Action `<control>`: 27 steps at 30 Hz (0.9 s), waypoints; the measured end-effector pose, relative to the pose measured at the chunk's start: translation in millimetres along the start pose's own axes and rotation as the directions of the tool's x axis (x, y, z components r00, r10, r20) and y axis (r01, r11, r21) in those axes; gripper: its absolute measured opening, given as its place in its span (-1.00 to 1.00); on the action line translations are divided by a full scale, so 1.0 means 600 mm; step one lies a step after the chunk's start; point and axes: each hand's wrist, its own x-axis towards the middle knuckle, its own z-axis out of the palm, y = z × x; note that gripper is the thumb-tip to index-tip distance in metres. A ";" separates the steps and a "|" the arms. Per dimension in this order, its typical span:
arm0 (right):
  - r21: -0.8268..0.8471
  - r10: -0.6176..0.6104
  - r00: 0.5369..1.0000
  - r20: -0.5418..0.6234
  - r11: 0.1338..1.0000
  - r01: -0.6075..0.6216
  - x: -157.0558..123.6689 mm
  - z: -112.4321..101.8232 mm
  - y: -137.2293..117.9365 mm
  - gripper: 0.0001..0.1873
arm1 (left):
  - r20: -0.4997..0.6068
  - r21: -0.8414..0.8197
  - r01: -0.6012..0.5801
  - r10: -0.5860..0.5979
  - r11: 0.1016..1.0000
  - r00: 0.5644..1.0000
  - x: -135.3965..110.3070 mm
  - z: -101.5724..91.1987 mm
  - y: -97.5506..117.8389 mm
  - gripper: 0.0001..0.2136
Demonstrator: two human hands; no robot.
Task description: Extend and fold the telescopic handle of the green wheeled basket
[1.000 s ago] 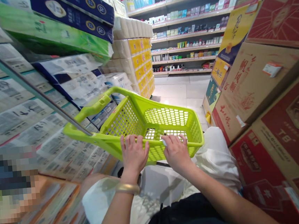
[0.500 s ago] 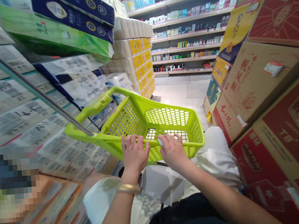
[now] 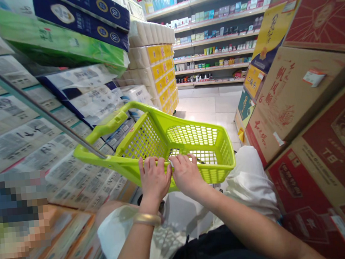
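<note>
A lime-green plastic shopping basket (image 3: 191, 136) with a mesh of holes hangs in front of me, its long handle (image 3: 107, 127) angled toward the left. My left hand (image 3: 155, 178) curls over the basket's near rim, with a gold-coloured bangle (image 3: 147, 218) on that wrist. My right hand (image 3: 186, 174) grips the same rim just beside it, the two hands almost touching. Nothing shows inside the basket except the mesh floor. My fingers hide part of the rim.
Wrapped packs of toilet paper (image 3: 82, 101) are stacked high along the left. Printed cardboard cartons (image 3: 305, 93) tower on the right. Between them, a tiled aisle floor (image 3: 209, 106) runs toward shelves of small packaged goods (image 3: 214, 49).
My right hand has slid left along the basket rim, closer to my left hand. The left hand and the basket have barely moved.
</note>
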 end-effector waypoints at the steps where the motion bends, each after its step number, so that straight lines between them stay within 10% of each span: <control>1: -0.001 -0.006 1.000 -0.003 1.000 0.006 -0.003 -0.001 0.005 -0.68 | 0.001 -0.006 0.000 0.000 1.000 1.000 0.000 0.000 0.000 -0.72; 9: -0.030 0.099 0.992 -0.072 0.994 -0.102 -0.063 -0.029 0.075 -0.57 | -0.009 -0.059 0.012 -0.013 0.998 1.000 0.000 0.000 0.002 -0.71; 19: -0.033 0.044 0.999 -0.014 0.998 -0.045 -0.018 -0.004 0.020 -0.61 | -0.010 -0.017 0.000 0.000 1.000 1.000 0.003 -0.003 0.001 -0.72; 27: -0.023 0.104 0.991 -0.079 0.994 -0.106 -0.065 -0.028 0.074 -0.57 | -0.007 -0.025 0.004 -0.004 1.000 1.000 0.001 -0.002 0.002 -0.71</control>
